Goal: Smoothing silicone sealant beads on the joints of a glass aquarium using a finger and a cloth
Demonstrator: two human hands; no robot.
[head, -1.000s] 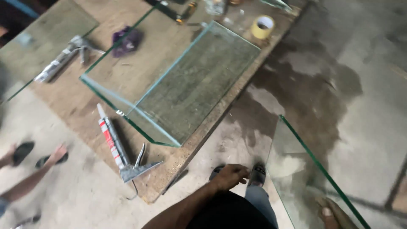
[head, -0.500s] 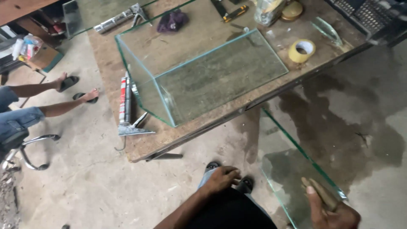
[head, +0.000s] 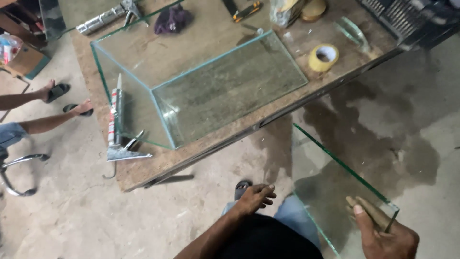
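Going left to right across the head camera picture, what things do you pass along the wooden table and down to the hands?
Caulking gun → open glass tank → left hand → roll of yellow tape → loose glass pane → right hand, gripping the pane's near corner.

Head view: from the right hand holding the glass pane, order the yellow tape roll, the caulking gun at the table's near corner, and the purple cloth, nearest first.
Measured from the right hand, which grips the glass pane:
1. Yellow tape roll, on the table's right side, straight above the pane.
2. Caulking gun, at the table's near left corner, beside the glass tank.
3. Purple cloth, at the table's far edge, behind the tank.
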